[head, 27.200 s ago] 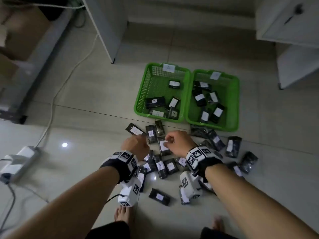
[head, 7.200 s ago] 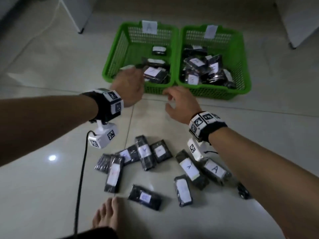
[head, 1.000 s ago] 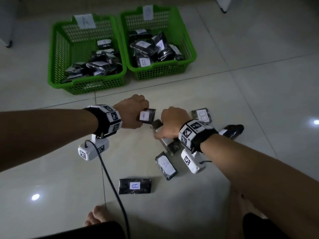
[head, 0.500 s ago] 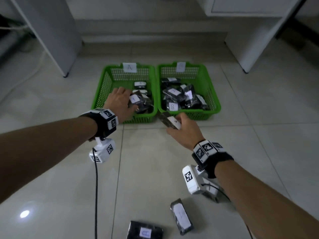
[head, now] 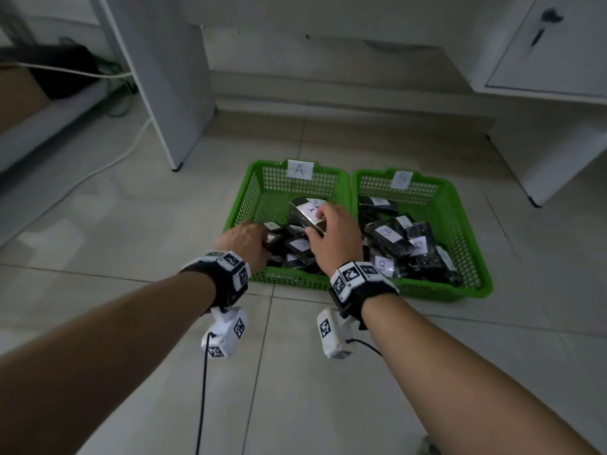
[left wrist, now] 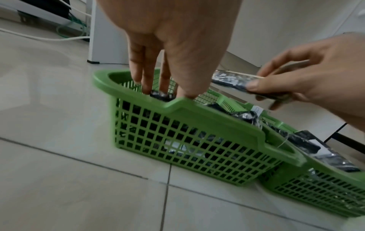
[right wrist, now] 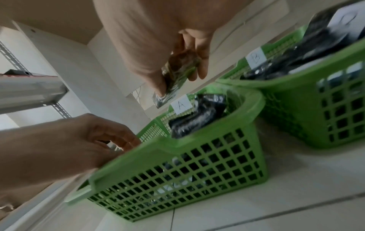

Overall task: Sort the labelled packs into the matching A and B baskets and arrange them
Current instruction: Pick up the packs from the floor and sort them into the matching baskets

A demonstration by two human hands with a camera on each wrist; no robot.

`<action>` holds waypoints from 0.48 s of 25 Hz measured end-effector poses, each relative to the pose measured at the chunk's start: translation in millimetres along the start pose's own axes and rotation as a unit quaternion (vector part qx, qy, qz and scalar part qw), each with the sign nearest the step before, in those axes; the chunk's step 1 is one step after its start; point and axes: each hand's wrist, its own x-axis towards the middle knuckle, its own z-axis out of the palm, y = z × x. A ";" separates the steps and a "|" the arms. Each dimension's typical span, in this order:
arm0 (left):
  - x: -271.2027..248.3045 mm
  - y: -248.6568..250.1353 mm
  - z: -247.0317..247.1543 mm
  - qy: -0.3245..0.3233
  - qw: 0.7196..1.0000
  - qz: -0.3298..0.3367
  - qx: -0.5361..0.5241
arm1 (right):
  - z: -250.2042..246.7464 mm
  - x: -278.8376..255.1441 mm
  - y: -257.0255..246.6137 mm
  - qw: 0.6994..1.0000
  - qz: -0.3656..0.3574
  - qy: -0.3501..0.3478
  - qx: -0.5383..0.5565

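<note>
Two green mesh baskets stand side by side on the tiled floor. Basket A (head: 259, 195) on the left holds several dark packs with white labels, as does basket B (head: 460, 211) on the right. My right hand (head: 317, 221) pinches a dark pack labelled A (head: 307, 213) and holds it tilted above the packs in basket A. The pack (right wrist: 173, 81) shows between thumb and fingers in the right wrist view. My left hand (left wrist: 164, 93) reaches straight-fingered into the near-left corner of basket A (left wrist: 197, 125). Its fingertips (left wrist: 146, 89) touch a dark pack (left wrist: 160, 96) there.
A white furniture panel (head: 170, 93) stands behind and left of the baskets, with a white cabinet (head: 542, 133) at the back right. A white cable (head: 98, 167) runs over the floor at left. Open tile lies in front of the baskets.
My right hand has carried its A pack from in front of the baskets to over basket A. My left hand has sunk to the basket's near-left corner. The view is closer.
</note>
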 end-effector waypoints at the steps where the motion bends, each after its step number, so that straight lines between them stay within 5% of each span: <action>1: -1.8 -1.8 3.6 -0.003 1.000 0.008 -0.002 | 13.8 4.2 3.3 1.000 0.000 -0.025 -0.004; 6: -7.9 -14.0 17.4 -0.003 1.000 0.017 -0.018 | 50.3 5.1 13.2 0.977 -0.043 -0.135 -0.158; 9: -17.7 -10.2 16.8 0.046 0.998 0.012 -0.037 | 38.3 -2.6 7.4 0.986 -0.042 -0.083 -0.138; 12: -36.1 8.6 10.1 0.136 0.985 0.106 -0.020 | 16.4 -34.0 10.3 0.996 -0.050 0.021 -0.075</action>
